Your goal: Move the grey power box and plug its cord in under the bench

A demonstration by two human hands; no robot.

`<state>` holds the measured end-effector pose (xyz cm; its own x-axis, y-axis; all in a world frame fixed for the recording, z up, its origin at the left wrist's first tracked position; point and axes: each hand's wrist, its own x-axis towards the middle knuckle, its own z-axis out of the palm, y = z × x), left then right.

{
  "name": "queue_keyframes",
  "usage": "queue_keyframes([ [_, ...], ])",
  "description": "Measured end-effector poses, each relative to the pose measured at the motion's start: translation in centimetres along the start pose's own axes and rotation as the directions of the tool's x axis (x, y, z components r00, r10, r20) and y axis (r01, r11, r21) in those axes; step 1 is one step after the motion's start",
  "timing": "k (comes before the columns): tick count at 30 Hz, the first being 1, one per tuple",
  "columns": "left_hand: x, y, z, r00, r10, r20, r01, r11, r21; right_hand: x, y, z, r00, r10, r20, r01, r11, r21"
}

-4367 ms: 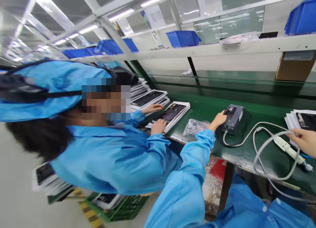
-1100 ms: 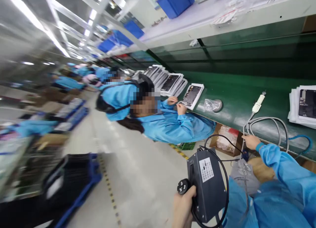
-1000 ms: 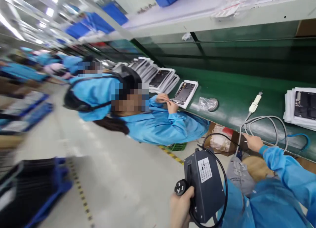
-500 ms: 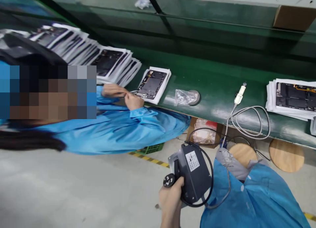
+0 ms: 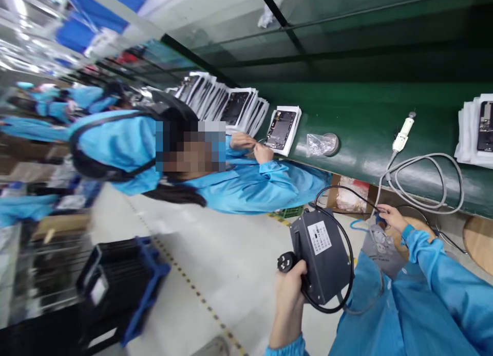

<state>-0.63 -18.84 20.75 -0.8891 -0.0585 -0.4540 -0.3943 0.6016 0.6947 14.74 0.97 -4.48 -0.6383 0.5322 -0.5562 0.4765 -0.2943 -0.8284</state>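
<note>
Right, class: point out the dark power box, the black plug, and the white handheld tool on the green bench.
dark power box (image 5: 325,261), head view, on its flat face just below the white label.
black plug (image 5: 285,262), head view, on its round pronged face.
white handheld tool (image 5: 401,135), head view, mid-body.

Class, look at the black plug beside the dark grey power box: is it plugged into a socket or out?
Out. The plug sits free in the left hand, its prong face bare, beside the power box.
</note>
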Motion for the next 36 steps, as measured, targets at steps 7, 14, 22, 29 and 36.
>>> queue_keyframes([
  [7, 0.0, 0.8, 0.9, 0.998, -0.047, -0.031, 0.044, 0.995, -0.091, -7.2, -1.6, -6.0, 0.996, -0.094, 0.0, 0.094, 0.994, 0.051],
  [14, -0.1, 1.0, 2.1, 0.999, -0.032, 0.011, 0.033, 0.992, -0.121, -11.8, -2.8, -11.1, 0.995, -0.1, -0.007, 0.1, 0.994, -0.049],
  [22, -0.7, 1.5, 2.9, 0.999, -0.031, 0.043, 0.035, 0.994, -0.102, -6.6, 0.2, -7.7, 0.976, 0.009, -0.219, -0.075, 0.953, -0.294],
  [29, -0.6, 1.9, 2.7, 0.999, -0.001, 0.051, 0.006, 0.995, -0.101, -7.4, -1.4, -5.0, 0.979, -0.009, -0.203, -0.088, 0.882, -0.463],
  [36, -0.1, 2.5, 2.0, 0.996, 0.041, 0.074, -0.034, 0.995, -0.093, -3.2, -8.9, -8.9, 0.959, -0.234, -0.162, 0.074, 0.755, -0.652],
])
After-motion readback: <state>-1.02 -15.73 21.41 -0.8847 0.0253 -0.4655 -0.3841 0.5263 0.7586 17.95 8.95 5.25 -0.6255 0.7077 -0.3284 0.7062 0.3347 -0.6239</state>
